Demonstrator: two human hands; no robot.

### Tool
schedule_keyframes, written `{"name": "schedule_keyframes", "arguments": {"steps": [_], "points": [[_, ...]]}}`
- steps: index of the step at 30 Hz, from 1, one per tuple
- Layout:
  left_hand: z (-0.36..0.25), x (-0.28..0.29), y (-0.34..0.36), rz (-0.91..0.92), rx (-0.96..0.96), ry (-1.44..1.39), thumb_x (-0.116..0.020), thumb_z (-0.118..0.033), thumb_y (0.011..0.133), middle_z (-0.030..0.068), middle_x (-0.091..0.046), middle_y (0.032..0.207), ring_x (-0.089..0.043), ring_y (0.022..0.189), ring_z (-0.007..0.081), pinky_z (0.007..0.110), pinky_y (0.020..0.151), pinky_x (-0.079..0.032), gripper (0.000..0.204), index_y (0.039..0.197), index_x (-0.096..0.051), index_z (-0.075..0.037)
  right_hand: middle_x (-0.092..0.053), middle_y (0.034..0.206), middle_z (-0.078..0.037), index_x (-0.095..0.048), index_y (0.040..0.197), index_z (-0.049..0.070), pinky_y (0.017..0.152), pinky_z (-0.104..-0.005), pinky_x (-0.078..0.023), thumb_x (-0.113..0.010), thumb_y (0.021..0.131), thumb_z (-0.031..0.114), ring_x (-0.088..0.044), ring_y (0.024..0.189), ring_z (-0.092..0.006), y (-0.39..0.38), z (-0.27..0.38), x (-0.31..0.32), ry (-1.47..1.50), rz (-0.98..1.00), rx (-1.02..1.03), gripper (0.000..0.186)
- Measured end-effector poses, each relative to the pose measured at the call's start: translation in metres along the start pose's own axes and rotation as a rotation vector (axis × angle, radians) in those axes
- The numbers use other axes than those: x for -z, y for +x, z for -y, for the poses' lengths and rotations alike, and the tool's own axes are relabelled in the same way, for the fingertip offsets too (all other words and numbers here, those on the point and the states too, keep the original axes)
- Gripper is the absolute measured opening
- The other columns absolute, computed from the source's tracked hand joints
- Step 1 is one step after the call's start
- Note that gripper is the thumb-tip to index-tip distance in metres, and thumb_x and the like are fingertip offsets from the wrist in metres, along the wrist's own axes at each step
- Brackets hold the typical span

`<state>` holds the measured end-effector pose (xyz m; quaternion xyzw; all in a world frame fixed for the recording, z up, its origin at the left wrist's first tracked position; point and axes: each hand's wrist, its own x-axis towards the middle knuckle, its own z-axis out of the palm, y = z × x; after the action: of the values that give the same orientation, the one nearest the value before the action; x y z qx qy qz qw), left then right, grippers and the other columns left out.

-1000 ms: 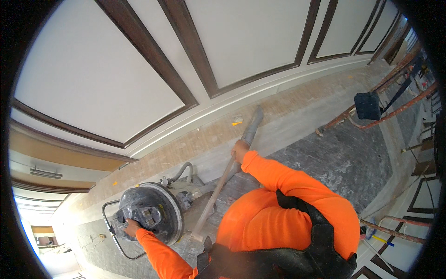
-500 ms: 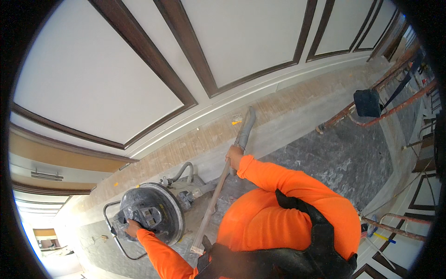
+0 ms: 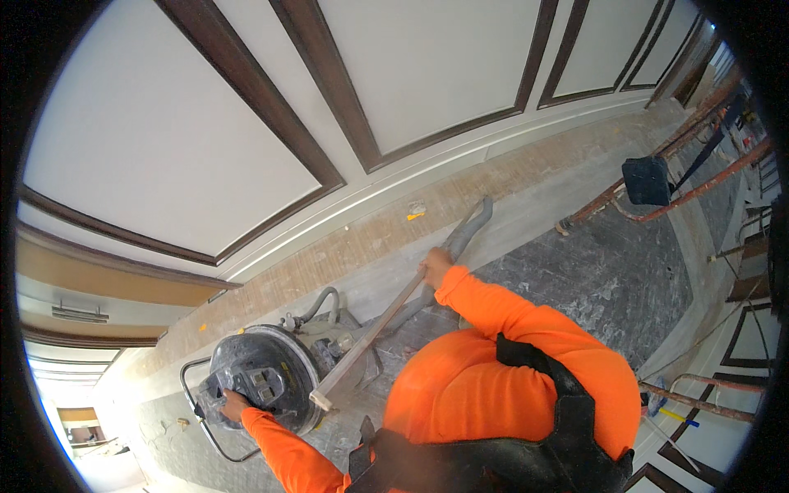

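My left hand lies on the black lid of a drum-shaped wet-and-dry vacuum, its fingers stretched out beside the small control panel. My right hand is closed around a long, pale, dusty pole. A short crosspiece ends the pole close to the vacuum's right side. The thick grey vacuum hose runs along the pole beyond my right hand and bends at its far tip. Whether my fingers also wrap the hose is hard to see.
Dark, dusty flooring is bordered by a wood-look strip along the panelled wall. A rusty scaffold frame with a dark hanging bag stands at right. A metal push handle loops out from the vacuum's left.
The pole's crosspiece end has swung left and up toward the vacuum. My right hand and the hose's far tip have shifted right. My left hand stays on the lid.
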<state>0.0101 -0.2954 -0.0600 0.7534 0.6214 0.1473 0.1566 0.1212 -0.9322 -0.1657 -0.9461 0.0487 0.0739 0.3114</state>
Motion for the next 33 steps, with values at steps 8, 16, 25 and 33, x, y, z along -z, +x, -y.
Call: {"name": "schedule_keyframes", "arguments": {"steps": [8, 16, 25, 33], "points": [[-0.045, -0.033, -0.046, 0.170, -0.054, -0.098, -0.055, -0.048, 0.076, 0.0280, -0.048, 0.120, -0.049, 0.109, 0.0401, 0.039, 0.094, -0.037, 0.079, 0.124, -0.036, 0.012, -0.061, 0.081, -0.012, -0.062, 0.067, 0.008, 0.074, -0.0376, -0.045, -0.067, 0.066, 0.014, -0.058, 0.088, -0.0254, 0.045, -0.145, -0.118, 0.859, -0.365, -0.160, 0.008], [-0.010, -0.001, -0.014, 0.016, 0.001, -0.049, -0.055, -0.049, 0.076, 0.0274, -0.048, 0.120, -0.048, 0.109, 0.0400, 0.040, 0.094, -0.038, 0.078, 0.122, -0.039, 0.012, -0.062, 0.076, -0.010, -0.063, 0.067, 0.007, 0.068, -0.0374, -0.046, -0.068, 0.065, 0.014, -0.060, 0.081, -0.0239, 0.012, 0.002, -0.015, 0.940, -0.190, -0.659, 0.009], [-0.024, 0.018, -0.035, 0.055, -0.015, -0.032, -0.056, -0.048, 0.077, 0.0280, -0.045, 0.123, -0.045, 0.113, 0.0391, 0.039, 0.096, -0.036, 0.079, 0.124, -0.037, 0.012, -0.064, 0.072, -0.009, -0.063, 0.067, 0.006, 0.062, -0.0373, -0.048, -0.070, 0.063, 0.014, -0.062, 0.073, -0.0223, 0.005, -0.051, 0.044, 0.012, -0.085, -0.261, 0.011], [-0.021, 0.024, -0.029, 0.083, 0.047, -0.080, -0.056, -0.048, 0.076, 0.0278, -0.044, 0.124, -0.045, 0.113, 0.0392, 0.038, 0.096, -0.036, 0.079, 0.124, -0.037, 0.012, -0.061, 0.064, -0.007, -0.063, 0.062, 0.008, 0.051, -0.0346, -0.046, -0.060, 0.068, 0.007, -0.059, 0.057, -0.0214, 0.000, -0.084, 0.031, 0.074, -0.235, -0.060, 0.007]]}}
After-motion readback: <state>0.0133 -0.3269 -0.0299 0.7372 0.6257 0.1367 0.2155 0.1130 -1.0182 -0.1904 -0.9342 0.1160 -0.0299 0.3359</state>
